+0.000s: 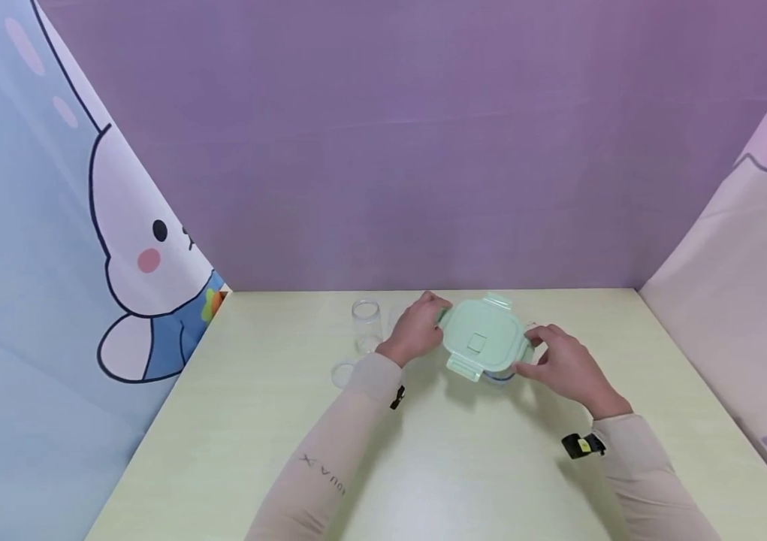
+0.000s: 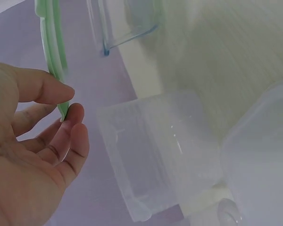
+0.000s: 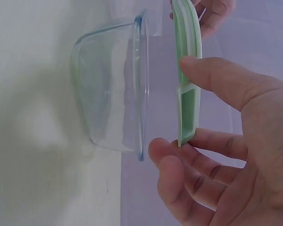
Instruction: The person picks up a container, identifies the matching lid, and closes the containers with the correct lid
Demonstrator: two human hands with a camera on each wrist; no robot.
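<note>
Where the head view takes in the pale table (image 1: 464,466), a green lid (image 1: 484,336) is held just above a glass bowl (image 1: 499,376), of which only a sliver of rim shows beneath the lid's near edge. The left hand (image 1: 417,328) grasps the lid's left side and the right hand (image 1: 562,362) its right side, fingers curled about the edge tabs. To the left of the left hand stands a clear cup (image 1: 366,324), upright, and a small clear cap (image 1: 342,373) lies on the table nearer the person; both are close beside the left forearm and apart from the bowl. Whether the cup holds anything cannot be told. In the left wrist view, the left hand (image 2: 30,155) pinches a tab of the lid (image 2: 52,47) between thumb and fingertips (image 2: 75,113). The bowl (image 2: 127,21) shows beyond, apart from the lid, and a clear box (image 2: 165,150) lies close by on the table, with nothing seen inside. In the right wrist view, the right hand (image 3: 226,155) grips the lid (image 3: 186,70) by a tab, thumb on top and fingers (image 3: 170,153) beneath. The lid is parted from the bowl (image 3: 111,89) by a narrow gap, and the bowl appears empty.
</note>
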